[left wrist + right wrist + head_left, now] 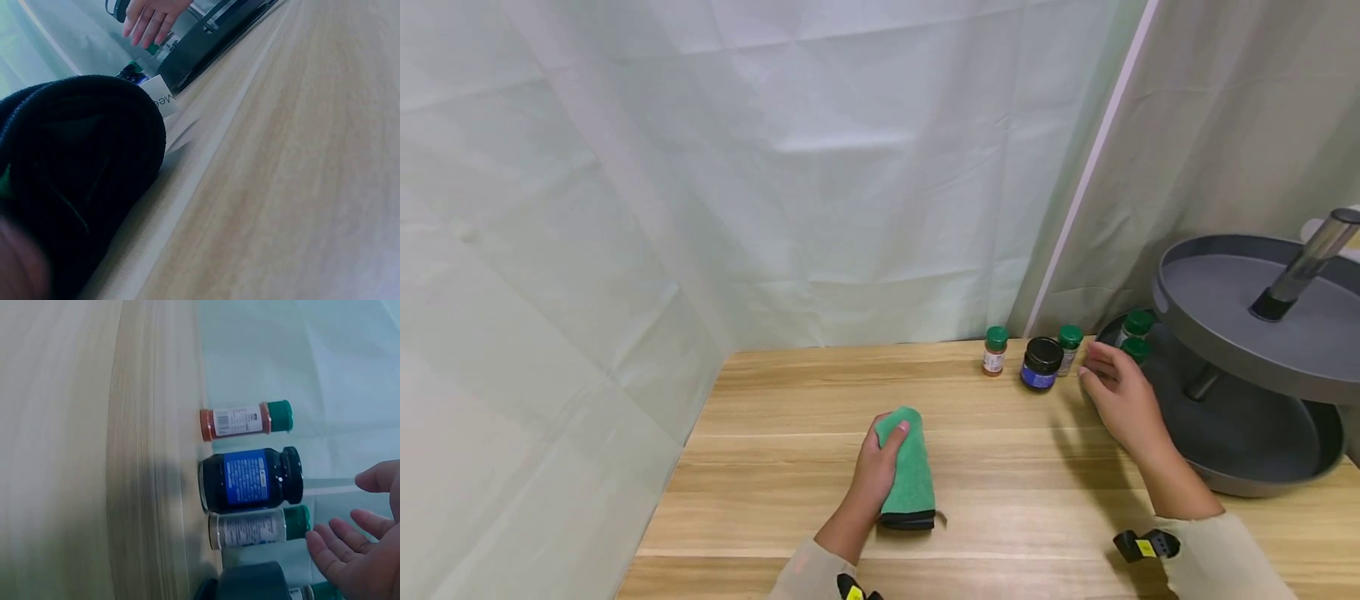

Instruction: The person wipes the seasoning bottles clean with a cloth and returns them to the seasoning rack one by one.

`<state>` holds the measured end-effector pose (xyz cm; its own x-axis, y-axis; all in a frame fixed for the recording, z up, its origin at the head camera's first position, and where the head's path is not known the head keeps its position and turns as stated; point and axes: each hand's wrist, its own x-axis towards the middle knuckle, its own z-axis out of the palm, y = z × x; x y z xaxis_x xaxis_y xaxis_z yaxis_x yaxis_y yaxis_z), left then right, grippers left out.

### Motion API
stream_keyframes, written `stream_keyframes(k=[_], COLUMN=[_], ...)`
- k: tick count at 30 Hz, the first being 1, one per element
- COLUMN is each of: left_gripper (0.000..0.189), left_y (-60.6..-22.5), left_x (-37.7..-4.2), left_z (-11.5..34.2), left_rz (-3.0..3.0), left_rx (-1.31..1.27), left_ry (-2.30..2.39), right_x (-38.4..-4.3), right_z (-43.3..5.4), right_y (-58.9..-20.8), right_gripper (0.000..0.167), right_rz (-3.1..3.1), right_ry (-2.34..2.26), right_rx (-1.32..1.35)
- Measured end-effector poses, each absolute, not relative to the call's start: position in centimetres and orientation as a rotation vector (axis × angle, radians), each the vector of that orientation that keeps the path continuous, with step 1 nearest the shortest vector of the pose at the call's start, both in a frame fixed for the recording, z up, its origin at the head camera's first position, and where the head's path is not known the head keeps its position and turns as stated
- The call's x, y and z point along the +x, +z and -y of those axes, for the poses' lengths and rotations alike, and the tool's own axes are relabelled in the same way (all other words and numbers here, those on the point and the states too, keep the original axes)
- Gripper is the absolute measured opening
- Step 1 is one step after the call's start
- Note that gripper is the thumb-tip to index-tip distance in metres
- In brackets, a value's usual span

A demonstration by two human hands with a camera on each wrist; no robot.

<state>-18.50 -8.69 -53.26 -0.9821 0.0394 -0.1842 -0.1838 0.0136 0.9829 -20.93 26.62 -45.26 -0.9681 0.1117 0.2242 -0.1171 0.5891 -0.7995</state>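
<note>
My left hand (872, 468) grips a folded green cloth (913, 471) over the wooden table, thumb on top. Its black-edged end, rolled in layers, fills much of the left wrist view, where a white tag (160, 97) sticks out. At the right, my right hand (1122, 402) is raised with loosely bent fingers and holds nothing. Closest to its fingertips is a green-capped spice bottle (251, 529) with a pale label. Beside that bottle stands a dark jar (1041, 364) with a black lid and blue label. Left of the jar is a spice bottle with reddish contents (994, 353).
A grey two-tier round tray (1285, 485) with a metal post (1303, 267) stands at the right, next to my right forearm. Green-capped bottles (1138, 322) stand in its lower tier. A pale curtain (865, 208) hangs behind the table's back edge.
</note>
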Motion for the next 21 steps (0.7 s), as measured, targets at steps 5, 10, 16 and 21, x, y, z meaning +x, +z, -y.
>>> stream_keyframes(k=[5,10,16,21], left_gripper=[0.047,0.047,0.047,0.047], left_y=[-53.1,-53.1,-53.1,-53.1], left_x=[-18.3,-18.3,-18.4,-18.4], left_z=[8.6,8.6,8.6,8.6], left_rz=[-2.121,-2.122,-2.130,-2.130], left_rx=[-0.163,-0.162,-0.153,-0.161], left_ry=[2.091,2.085,2.076,2.075], right_x=[-21.5,-22.4,-24.1,-25.5], right_z=[-25.9,-25.6,-25.7,-25.7], right_y=[-45.4,-45.2,-45.6,-45.9], right_gripper=[0.057,0.058,0.056,0.061], right_rz=[2.570,2.534,2.501,2.501], right_ry=[1.305,1.313,1.320,1.361], right_rx=[0.003,0.002,-0.022,-0.082])
